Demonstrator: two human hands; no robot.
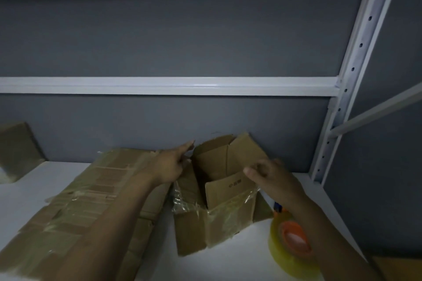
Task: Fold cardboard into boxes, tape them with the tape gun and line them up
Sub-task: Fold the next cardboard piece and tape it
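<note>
Head view, open cardboard box (228,193), tape-wrinkled

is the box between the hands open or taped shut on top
Open. The box has its top flaps standing up, and its inside walls show.

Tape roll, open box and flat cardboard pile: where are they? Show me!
tape roll (294,239): head view, middle of its orange hub.
open box (228,194): head view, near flap with printing.
flat cardboard pile (91,189): head view, top sheet, left of the box.
</note>
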